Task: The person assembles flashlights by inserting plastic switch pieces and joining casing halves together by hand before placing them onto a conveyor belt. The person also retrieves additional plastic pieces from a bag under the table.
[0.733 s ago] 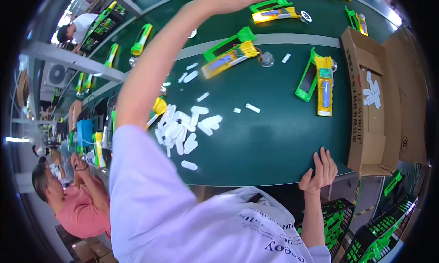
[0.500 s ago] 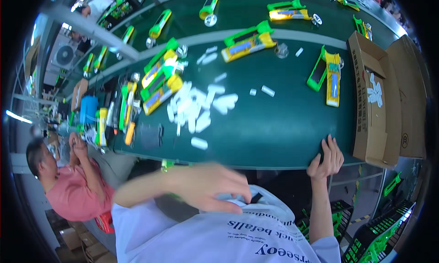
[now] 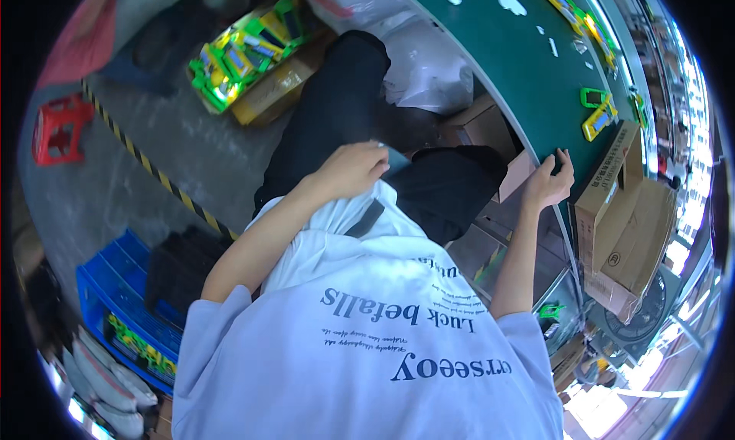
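Note:
My left hand (image 3: 351,170) is at my lap, its fingers closed on the hem of my white shirt (image 3: 371,196). A small blue-grey patch (image 3: 396,162) shows beside the fingertips; I cannot make out what it is. At the edge of the green table (image 3: 528,80), my right hand (image 3: 548,183) rests with thumb and forefinger apart and nothing seen between them. Beyond it on the tabletop lies an opened yellow-and-green handheld device (image 3: 599,118), near an open cardboard box (image 3: 605,191).
White strips (image 3: 509,0) lie on the far tabletop. A box of green-and-yellow device parts (image 3: 245,57) is on the floor at the left. Nearby are a red stool (image 3: 61,130), a blue crate (image 3: 115,275) and a striped floor line (image 3: 157,172). White plastic bags (image 3: 429,65) sit under the table.
The view has swung down and left, from the tabletop to my lap and the floor. My left hand, blurred before, now closes on the shirt hem. My right hand stays at the table edge.

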The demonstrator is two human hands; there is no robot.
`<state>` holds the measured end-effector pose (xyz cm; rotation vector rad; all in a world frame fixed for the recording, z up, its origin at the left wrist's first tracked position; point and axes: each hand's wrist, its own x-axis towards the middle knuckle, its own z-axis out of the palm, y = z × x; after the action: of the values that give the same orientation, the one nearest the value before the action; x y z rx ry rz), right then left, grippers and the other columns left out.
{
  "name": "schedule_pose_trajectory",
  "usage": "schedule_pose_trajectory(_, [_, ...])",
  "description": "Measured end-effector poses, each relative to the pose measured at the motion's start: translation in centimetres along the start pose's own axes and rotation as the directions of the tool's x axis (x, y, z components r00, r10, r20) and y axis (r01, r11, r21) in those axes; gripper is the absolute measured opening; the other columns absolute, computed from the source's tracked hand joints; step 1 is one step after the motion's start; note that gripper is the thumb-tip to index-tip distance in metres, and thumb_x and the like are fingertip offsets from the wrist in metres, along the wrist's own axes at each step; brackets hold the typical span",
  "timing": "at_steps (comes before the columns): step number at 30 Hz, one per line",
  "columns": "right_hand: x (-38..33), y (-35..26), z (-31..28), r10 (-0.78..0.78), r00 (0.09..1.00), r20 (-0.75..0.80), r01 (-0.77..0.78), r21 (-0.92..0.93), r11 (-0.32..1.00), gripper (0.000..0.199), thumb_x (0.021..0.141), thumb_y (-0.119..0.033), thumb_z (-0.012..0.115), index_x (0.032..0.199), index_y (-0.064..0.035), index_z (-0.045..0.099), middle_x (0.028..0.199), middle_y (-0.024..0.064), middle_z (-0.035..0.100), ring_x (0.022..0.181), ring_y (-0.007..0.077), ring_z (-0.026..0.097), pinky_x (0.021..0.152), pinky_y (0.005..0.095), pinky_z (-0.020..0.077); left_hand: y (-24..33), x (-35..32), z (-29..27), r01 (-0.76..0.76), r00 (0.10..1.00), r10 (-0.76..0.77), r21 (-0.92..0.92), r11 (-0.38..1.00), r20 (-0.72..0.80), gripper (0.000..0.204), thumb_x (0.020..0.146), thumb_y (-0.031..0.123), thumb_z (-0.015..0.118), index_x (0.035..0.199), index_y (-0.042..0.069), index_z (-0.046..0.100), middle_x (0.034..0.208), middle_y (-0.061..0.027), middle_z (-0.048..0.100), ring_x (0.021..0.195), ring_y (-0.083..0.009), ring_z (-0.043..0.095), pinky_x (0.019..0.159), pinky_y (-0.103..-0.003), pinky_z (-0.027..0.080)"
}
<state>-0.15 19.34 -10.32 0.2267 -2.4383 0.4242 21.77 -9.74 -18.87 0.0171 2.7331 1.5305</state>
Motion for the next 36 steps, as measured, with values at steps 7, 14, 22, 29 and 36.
schedule_pose_trajectory(7, [-4.8, -8.9, -0.8, -0.475, 0.879, 0.026, 0.422, 0.419, 0.804, 0.018, 0.072, 0.01, 0.061, 0.085, -0.0013, 0.064, 0.091, 0.0156, 0.067, 0.087, 0.0324, 0.063, 0.079, 0.04, 0.0497, -4.4, 4.7, -1.5, -0.009, 0.95, -0.007, -0.052, 0.999, -0.313, 0.012, 0.086, 0.01, 0.063, 0.093, 0.0, 0.061, 0.091, -0.0175, 0.061, 0.087, -0.0368, 0.062, 0.077, -0.044, 0.05])
schedule_pose_trajectory(14, [-6.8, -17.0, 9.9, -0.208, 0.588, 0.781, -0.074, 0.308, 0.949, 0.018, 0.084, -0.009, 0.061, 0.099, -0.0024, 0.069, 0.1, 0.0194, 0.067, 0.089, 0.0343, 0.066, 0.077, 0.0422, 0.0535, -18.9, 24.5, -3.4, 0.078, 0.942, -0.001, 0.215, 0.973, -0.336, 0.035, 0.083, 0.023, 0.067, 0.106, -0.002, 0.061, 0.111, -0.0216, 0.06, 0.108, -0.0374, 0.058, 0.089, -0.048, 0.05])
schedule_pose_trajectory(22, [-0.7, -14.3, 30.2, -0.311, 0.247, 0.918, 0.396, 0.197, 0.897, 0.066, 0.088, -0.012, 0.054, 0.15, -0.0179, 0.032, 0.114, 0.0273, 0.064, 0.104, 0.0457, 0.061, 0.09, 0.0538, 0.0476, -20.8, 28.0, 2.6, 0.334, 0.936, -0.351, 0.261, 0.906, 0.018, 0.038, 0.085, 0.031, 0.062, 0.117, 0.013, 0.068, 0.128, -0.0183, 0.055, 0.119, -0.039, 0.053, 0.093, -0.065, 0.04])
schedule_pose_trajectory(29, [1.2, -4.2, 37.9, -0.291, 0.556, 0.779, 0.046, 0.32, 0.946, 0.058, 0.088, -0.017, 0.062, 0.143, -0.0158, 0.044, 0.097, 0.0162, 0.07, 0.086, 0.0278, 0.07, 0.058, 0.0374, 0.0519, -21.8, 31.7, 4.5, 0.398, 0.774, -0.28, 0.092, 0.913, -0.569, 0.041, 0.086, 0.037, 0.063, 0.11, 0.004, 0.064, 0.113, -0.0191, 0.063, 0.107, -0.0375, 0.06, 0.088, -0.054, 0.047])
schedule_pose_trajectory(36, [-4.4, -6.7, 28.8, -0.129, 0.749, 0.65, -0.288, 0.495, 0.82, 0.033, 0.089, -0.021, 0.06, 0.116, -0.0032, 0.063, 0.086, 0.0146, 0.07, 0.069, 0.0199, 0.069, 0.051, 0.0286, 0.0486, -26.8, 34.7, 6.2, -0.061, 0.636, 0.217, 0.232, 0.971, -0.74, 0.045, 0.083, 0.038, 0.067, 0.11, 0.002, 0.061, 0.106, -0.0215, 0.065, 0.097, -0.0389, 0.063, 0.083, -0.05, 0.049])
